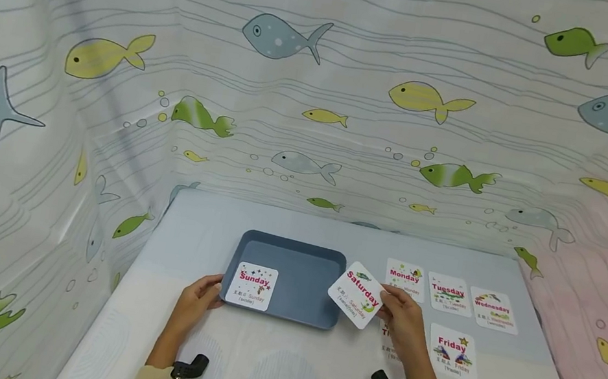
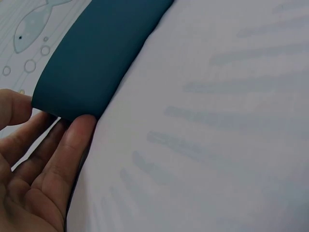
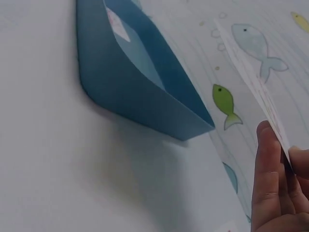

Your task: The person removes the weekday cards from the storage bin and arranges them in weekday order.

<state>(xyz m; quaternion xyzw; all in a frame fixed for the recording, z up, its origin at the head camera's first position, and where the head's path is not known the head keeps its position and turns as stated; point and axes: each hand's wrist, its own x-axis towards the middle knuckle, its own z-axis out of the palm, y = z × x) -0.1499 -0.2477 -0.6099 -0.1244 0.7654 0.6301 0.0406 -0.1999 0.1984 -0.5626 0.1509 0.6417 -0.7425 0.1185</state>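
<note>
My right hand (image 1: 401,319) pinches the white "Saturday" card (image 1: 355,292) by its right edge, thumb on its printed face. It is tilted, just off the right end of the blue-grey tray (image 1: 299,261). In the right wrist view the card (image 3: 251,79) shows almost edge-on above the fingers (image 3: 268,169). Inside the tray, at its left front corner, lies the "Sunday" card (image 1: 252,286). My left hand (image 1: 198,297) holds that same corner; the left wrist view shows thumb and fingers around the tray wall (image 2: 91,63).
Right of the tray lie the "Monday" card (image 1: 404,276), "Tuesday" card (image 1: 450,295), "Wednesday" card (image 1: 494,310) and "Friday" card (image 1: 453,354). Another card (image 1: 389,350) is mostly hidden under the right hand. A fish-printed curtain (image 1: 354,92) surrounds the table (image 1: 288,371).
</note>
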